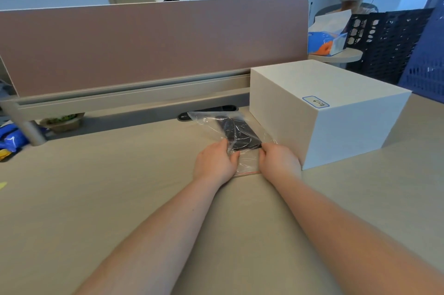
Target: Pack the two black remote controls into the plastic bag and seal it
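Two bare forearms reach from the near edge across a pale beige wooden desk (101,198) toward its far middle. At the far left edge, blue and yellow packets (9,142) lie on the desk, and just right of them a shallow bowl holding something green (63,121) sits under a long brown fabric desk divider (153,47) that spans the far side. Moving right, the left hand (215,162) lies palm down on the near left part of a clear plastic zip bag (247,162), its fingers curled together and its thumb pressing onto the film, gripping the bag. The bag lies flat on the desk, its red-lined mouth (247,173) facing near, between the two wrists; I cannot tell whether that mouth is sealed. Inside the bag, at its far half, lie the black remote controls (237,132), seen as one dark mass through the crinkled film, so the two cannot be told apart. The right hand (280,159) rests on the bag's near right corner, fingers bunched and pinching the plastic just beside the dark mass. Touching or almost touching that hand's right side stands a large closed white cardboard box (324,107) with a small blue-bordered label (316,101) on top. Far right, beyond the box, stand a dark perforated plastic crate (389,42) and a blue perforated crate (430,64).
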A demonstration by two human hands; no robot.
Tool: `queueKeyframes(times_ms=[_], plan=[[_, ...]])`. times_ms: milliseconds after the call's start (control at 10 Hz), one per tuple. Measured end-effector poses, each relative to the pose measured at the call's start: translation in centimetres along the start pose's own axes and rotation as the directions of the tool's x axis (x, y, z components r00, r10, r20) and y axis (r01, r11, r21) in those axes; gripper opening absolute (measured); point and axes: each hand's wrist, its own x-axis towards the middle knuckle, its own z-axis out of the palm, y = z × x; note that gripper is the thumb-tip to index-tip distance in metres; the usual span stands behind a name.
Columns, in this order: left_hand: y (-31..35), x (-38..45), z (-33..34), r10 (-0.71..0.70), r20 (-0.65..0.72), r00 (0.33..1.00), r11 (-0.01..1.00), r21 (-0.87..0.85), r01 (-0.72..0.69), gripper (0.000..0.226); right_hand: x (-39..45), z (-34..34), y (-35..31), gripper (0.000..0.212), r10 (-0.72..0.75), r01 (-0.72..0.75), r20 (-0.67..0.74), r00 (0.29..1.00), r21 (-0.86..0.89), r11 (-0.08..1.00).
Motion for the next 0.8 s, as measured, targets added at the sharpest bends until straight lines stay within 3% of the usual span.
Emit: queueKeyframes(times_ms=[400, 800], plan=[[-1.5, -4.4, -1.7, -0.146, -0.025, 0.989, 0.987, -0.075, 0.144, 0.055, -2.6, -1.6, 0.2, 0.027, -0.139, 0.136, -0.02, 0.99, -0.113, 0.984], [-4.4, -12.0, -4.2, -0.082, -0.059, 0.995, 0.996, 0.023, 0.083, 0.031, -8.3, -4.2, 0.3, 0.03, -0.226, 0.23, 0.054, 0.973, -0.086, 0.969]])
